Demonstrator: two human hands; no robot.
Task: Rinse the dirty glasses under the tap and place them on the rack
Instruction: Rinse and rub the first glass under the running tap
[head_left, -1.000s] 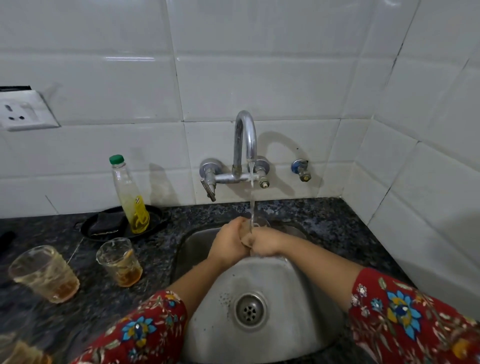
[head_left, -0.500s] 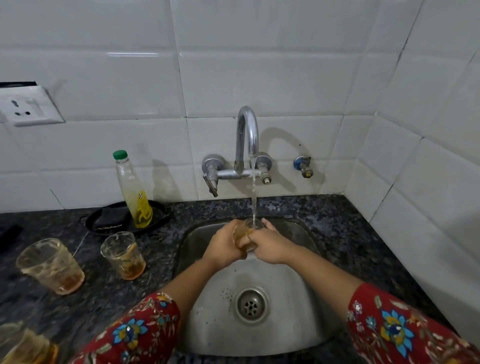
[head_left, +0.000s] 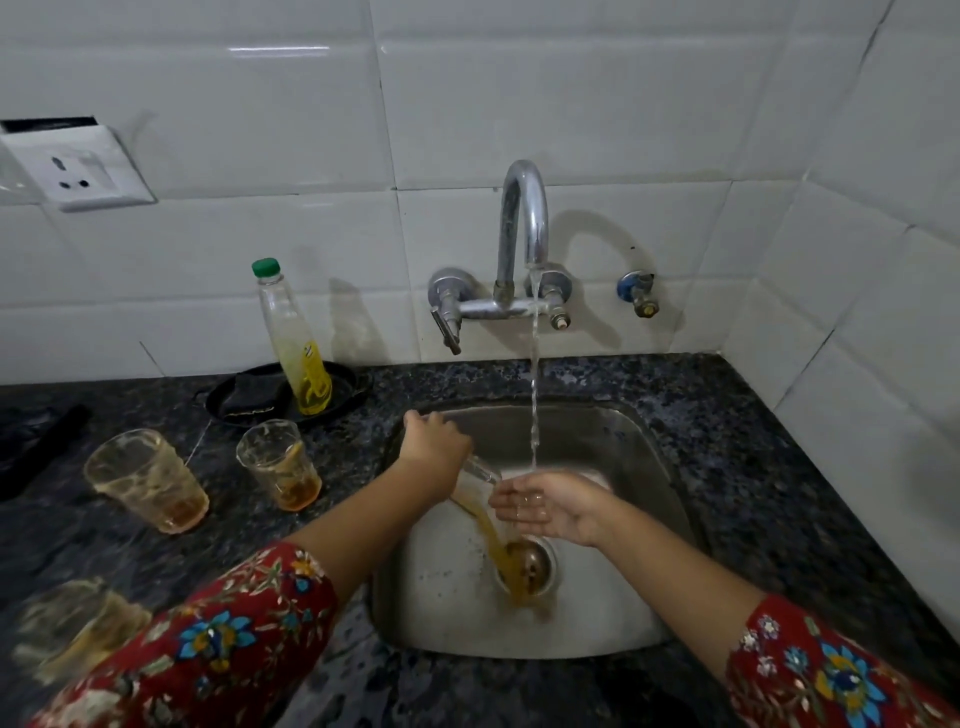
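My left hand (head_left: 434, 441) grips a clear glass (head_left: 480, 472) tipped mouth-down over the steel sink (head_left: 644, 452); most of the glass is hidden under the hand. Brown liquid streams from it onto the drain (head_left: 527, 564). My right hand (head_left: 550, 506) is held open, palm up, under the water running from the chrome tap (head_left: 522, 228). Three dirty glasses with brown dregs stand on the dark counter to the left: one glass (head_left: 280, 470) nearest the sink, a second glass (head_left: 148, 486) further left, a third glass (head_left: 72, 623) blurred at the lower left.
A green-capped bottle of yellow liquid (head_left: 296, 338) stands on a black dish (head_left: 244, 397) behind the glasses. A wall socket (head_left: 78, 169) is at the upper left. A small blue valve (head_left: 636, 293) sits right of the tap. No rack is in view.
The glass was upright under the stream between both hands. Now my left hand alone has tipped it, pouring brown liquid out, and my right hand has let go and opened under the water.
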